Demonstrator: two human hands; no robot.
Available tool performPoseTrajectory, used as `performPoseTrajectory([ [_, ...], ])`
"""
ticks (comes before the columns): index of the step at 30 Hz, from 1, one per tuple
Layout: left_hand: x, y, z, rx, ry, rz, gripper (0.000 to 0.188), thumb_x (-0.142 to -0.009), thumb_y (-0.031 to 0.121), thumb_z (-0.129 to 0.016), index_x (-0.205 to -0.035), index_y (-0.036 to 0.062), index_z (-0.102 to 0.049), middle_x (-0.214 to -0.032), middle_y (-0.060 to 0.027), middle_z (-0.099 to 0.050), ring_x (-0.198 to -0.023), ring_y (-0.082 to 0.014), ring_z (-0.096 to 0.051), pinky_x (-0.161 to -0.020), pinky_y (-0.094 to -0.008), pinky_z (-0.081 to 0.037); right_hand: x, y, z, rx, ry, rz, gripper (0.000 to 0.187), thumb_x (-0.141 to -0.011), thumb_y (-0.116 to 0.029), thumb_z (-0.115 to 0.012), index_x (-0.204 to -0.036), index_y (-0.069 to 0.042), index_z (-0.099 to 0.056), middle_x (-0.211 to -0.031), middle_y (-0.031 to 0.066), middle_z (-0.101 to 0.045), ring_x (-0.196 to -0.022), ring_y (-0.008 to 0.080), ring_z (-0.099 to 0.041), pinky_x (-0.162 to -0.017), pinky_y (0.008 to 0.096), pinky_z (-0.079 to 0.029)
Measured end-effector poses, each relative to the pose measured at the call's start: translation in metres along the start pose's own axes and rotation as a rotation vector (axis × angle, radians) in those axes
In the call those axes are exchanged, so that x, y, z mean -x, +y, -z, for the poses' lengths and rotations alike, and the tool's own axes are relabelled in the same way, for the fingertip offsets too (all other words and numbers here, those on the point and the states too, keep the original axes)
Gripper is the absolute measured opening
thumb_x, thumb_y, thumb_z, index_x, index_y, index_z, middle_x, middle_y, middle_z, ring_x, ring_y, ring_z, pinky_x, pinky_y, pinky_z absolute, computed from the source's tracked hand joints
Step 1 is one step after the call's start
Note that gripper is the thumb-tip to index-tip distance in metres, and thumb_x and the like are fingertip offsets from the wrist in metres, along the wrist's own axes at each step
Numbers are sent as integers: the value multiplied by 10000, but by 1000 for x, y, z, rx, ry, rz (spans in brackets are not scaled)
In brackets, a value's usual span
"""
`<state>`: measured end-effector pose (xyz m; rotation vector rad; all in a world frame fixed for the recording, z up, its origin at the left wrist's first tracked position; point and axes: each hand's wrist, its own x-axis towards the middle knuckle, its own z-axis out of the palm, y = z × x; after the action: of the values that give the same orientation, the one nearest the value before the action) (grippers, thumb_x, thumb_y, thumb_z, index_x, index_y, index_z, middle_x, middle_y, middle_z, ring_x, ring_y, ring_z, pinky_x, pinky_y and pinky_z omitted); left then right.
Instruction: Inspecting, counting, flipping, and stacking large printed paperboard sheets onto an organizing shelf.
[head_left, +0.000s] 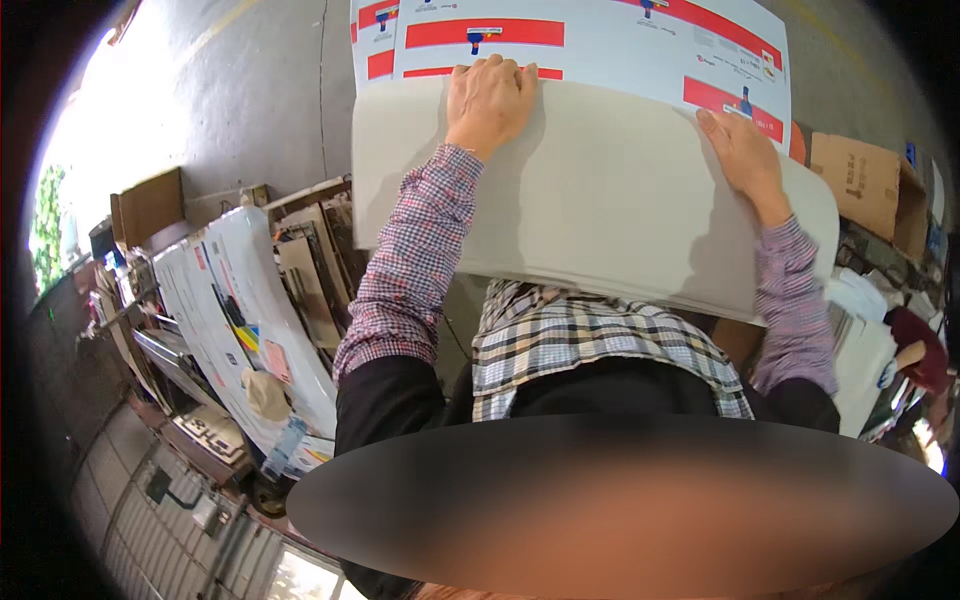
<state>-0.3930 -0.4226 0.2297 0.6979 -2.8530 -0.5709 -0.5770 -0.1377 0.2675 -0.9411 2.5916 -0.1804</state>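
Printed white sheets [610,62] with red bands and small blue figures lie at the top of the view. Nearer my body, a plain beige board-like surface [600,200] spans my lap, with layered edges along its near side. My left hand [492,100] lies across the sheets' near border, its fingers bent and close together over a red band. At the right end of that border, my right hand [745,155] grips with the thumb along the edge. Its other fingertips are partly hidden. Both forearms, in checked sleeves, reach forward over the beige surface.
To my left stands a long plastic-wrapped white stack [225,320] with a cloth on it, beside leaning cardboard pieces [310,265]. An open cardboard box [865,185] sits at the right. Beyond is grey concrete floor [270,110]. Another person's hand [910,353] shows at far right.
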Motion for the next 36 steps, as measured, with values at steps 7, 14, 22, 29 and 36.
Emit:
performPoseTrajectory([
  [7,-35,-12,-51,-254,62,61,416,-908,302,-418,-691,42,-660,-792,-120,-669,-801,-276,-618,-774,-437,-419,-48,17,-56,154,463,157,450,-924,-446,-460,-771,-62,-639,-883,71,-627,-903,262,-554,-839,440,-407],
  [14,-11,-82,53,-299,-56,289,384,-899,355,-373,-881,126,-680,-958,-100,-668,-976,-294,-582,-896,-456,-376,-5,133,-14,72,409,5,378,-924,-434,-462,-1009,-133,-676,-1041,43,-646,-1068,242,-550,-871,453,-413],
  [22,-28,-145,-11,-213,317,364,324,-874,317,-449,-839,97,-684,-964,-60,-635,-988,-306,-522,-884,-441,-373,-35,172,-56,173,632,-171,309,-907,-398,-504,-994,-146,-660,-1060,5,-645,-1073,225,-550,-908,427,-378],
  [29,13,-138,62,-248,233,151,448,-925,399,-454,-1165,27,-523,-1090,-205,-547,-1014,-362,-498,-906,-446,-370,25,170,10,109,621,-24,427,-917,-441,-485,-1158,-102,-582,-1110,128,-611,-1081,327,-534,-916,426,-398],
  [36,81,-118,110,-24,-24,537,661,-905,522,-501,-1232,-50,-440,-1072,-279,-595,-970,-398,-579,-855,-435,-442,114,187,31,-322,349,-561,587,-921,-538,-475,-1117,14,-511,-1074,222,-585,-1007,333,-562,-883,385,-413],
])
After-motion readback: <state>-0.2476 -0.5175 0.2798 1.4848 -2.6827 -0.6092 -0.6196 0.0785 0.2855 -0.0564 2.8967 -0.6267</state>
